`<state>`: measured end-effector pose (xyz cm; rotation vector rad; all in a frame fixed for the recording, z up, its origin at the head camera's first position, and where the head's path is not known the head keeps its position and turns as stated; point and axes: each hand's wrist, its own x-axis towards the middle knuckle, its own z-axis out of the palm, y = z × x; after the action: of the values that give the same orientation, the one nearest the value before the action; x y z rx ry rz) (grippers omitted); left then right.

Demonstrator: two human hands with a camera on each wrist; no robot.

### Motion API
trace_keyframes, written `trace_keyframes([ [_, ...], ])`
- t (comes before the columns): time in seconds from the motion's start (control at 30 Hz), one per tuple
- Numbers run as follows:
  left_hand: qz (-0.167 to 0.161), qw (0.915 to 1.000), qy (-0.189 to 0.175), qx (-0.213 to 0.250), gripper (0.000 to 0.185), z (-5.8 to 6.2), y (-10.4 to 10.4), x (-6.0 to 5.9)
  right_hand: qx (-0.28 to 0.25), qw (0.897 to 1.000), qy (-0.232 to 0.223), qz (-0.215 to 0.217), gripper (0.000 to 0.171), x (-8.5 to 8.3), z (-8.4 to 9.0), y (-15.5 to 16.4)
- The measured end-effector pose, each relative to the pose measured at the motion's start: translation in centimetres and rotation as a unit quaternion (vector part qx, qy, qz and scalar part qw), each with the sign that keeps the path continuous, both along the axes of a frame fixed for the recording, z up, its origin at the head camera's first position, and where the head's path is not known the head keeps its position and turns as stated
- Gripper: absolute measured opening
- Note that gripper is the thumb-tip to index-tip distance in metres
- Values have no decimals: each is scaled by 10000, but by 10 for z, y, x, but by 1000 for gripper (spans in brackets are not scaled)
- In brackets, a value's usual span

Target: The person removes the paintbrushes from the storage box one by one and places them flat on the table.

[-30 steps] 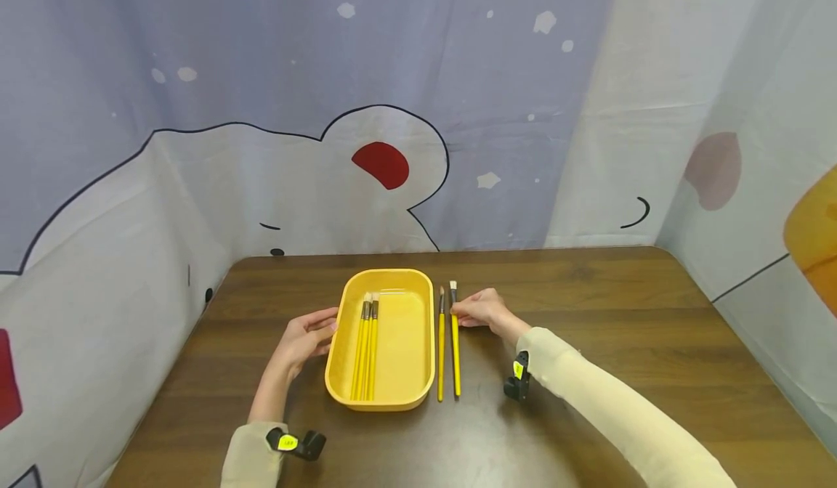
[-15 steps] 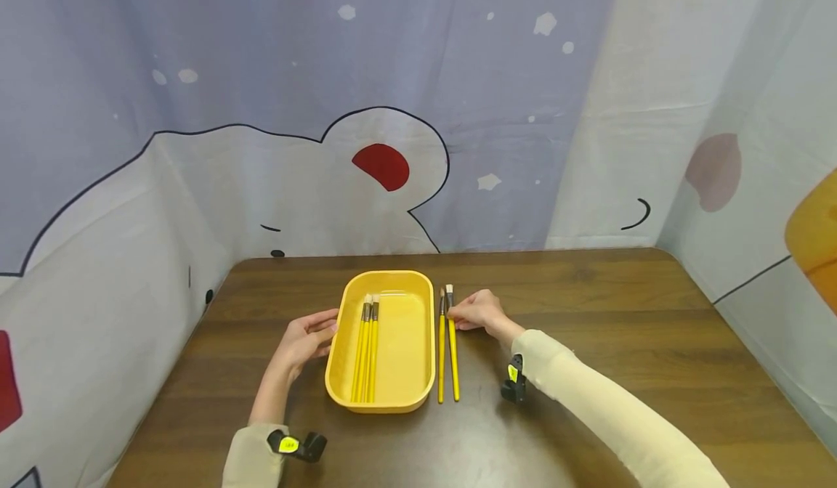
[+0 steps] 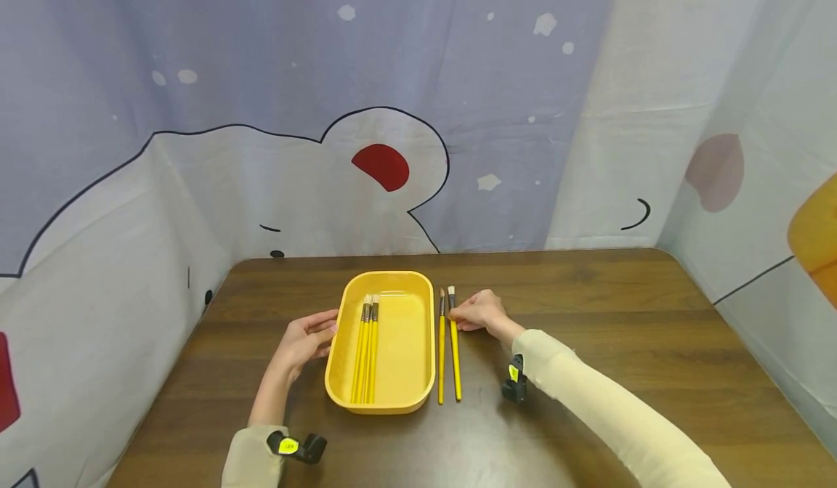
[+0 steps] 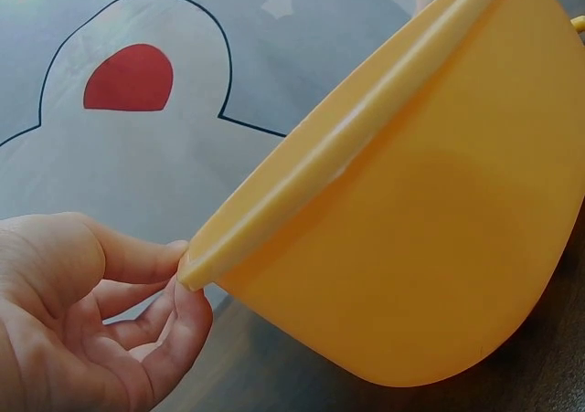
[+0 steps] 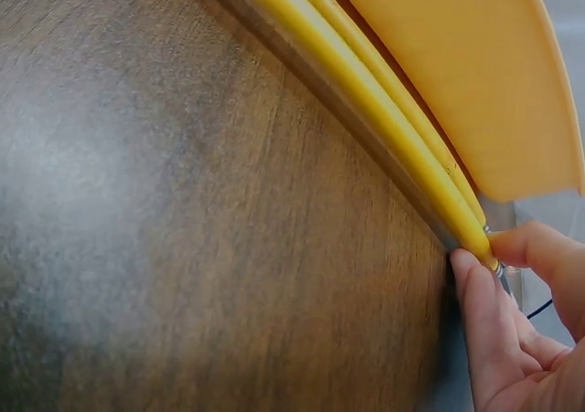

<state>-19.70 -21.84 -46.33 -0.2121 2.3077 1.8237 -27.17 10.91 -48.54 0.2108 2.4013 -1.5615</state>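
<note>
My left hand (image 3: 307, 339) is at the left side of a yellow plastic tray (image 3: 403, 350). In the left wrist view its thumb and fingertips pinch the rim. Inside the tray, several yellow-handled paintbrushes (image 3: 364, 350) with pale bristles lie side by side along the left. My right hand (image 3: 482, 311) pinches another yellow paintbrush (image 3: 455, 361) near its metal collar, thumb on one side and fingers on the other. Between that brush and the tray lies a brown-tipped paintbrush (image 3: 441, 357), almost parallel to it. The right wrist view shows both handles (image 5: 393, 110) close beside the tray wall.
All of this is on a dark brown wooden table (image 3: 588, 314). A patterned cloth (image 3: 497, 110) hangs behind its back edge and at both sides. Black wrist cameras are strapped over both cream sleeves (image 3: 588, 393).
My right hand has shifted slightly left, bringing the bristle end of its paintbrush a bit closer to the brown-tipped one. The left hand and tray have stayed in place.
</note>
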Motion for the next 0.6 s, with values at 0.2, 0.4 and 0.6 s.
trace_keyframes([
  [0.2, 25, 10000, -21, 29, 44, 1, 1, 1, 86, 10000, 3, 4, 16, 2, 0, 0],
  [0.4, 12, 10000, -13, 9, 44, 2, 0, 1, 235, 9997, -15, -32, 14, 4, 3, 0],
  [0.6, 6, 10000, -12, 14, 44, 1, 1, 1, 283, 9995, -36, -114, 13, 4, 2, -1],
])
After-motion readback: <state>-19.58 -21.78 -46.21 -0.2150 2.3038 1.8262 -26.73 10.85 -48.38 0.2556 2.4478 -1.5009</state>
